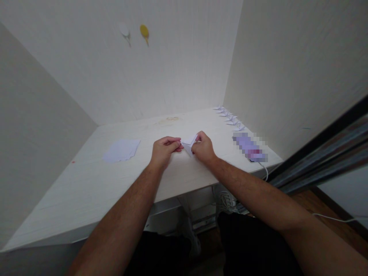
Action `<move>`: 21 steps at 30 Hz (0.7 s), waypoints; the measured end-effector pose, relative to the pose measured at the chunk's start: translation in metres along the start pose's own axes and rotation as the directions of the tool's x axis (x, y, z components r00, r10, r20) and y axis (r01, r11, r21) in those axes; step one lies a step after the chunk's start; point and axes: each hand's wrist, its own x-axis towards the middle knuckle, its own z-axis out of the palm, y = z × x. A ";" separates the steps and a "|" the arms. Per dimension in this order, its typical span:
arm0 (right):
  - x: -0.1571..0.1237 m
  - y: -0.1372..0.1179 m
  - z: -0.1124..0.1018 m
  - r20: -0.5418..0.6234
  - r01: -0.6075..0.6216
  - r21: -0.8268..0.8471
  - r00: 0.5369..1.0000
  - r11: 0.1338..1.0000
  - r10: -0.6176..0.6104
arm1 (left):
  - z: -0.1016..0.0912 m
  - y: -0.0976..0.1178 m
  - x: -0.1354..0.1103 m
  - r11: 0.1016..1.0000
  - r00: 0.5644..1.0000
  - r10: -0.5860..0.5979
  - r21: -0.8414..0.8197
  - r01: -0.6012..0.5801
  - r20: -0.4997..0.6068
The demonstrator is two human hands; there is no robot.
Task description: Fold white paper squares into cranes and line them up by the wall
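Note:
A small folded piece of white paper (189, 144) sits between my two hands just above the white table (86, 188). My left hand (165, 150) pinches its left tip with closed fingers. My right hand (203, 147) grips its right side, fingers curled round the fold. Both forearms reach in from the bottom of the view.
A stack of white paper sheets (122, 150) lies to the left of my hands. Several small folded paper figures (230, 117) line the right wall. A blurred-out flat object (249, 147) with a white cable (263, 170) lies at the table's right edge. Walls enclose the table on three sides.

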 end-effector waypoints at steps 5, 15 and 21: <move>-0.003 -0.001 -0.001 -0.036 0.079 -0.045 0.996 0.996 -0.081 | 0.001 0.000 0.000 1.000 0.999 -0.011 0.014 0.010 0.043; -0.003 -0.007 -0.003 0.202 -0.107 0.247 0.978 0.963 0.056 | 0.002 -0.001 0.000 0.995 0.998 0.059 0.085 -0.056 -0.029; -0.002 -0.004 0.000 0.221 -0.125 0.253 0.973 0.959 0.069 | 0.001 0.001 0.000 0.989 0.997 0.072 0.129 -0.073 0.016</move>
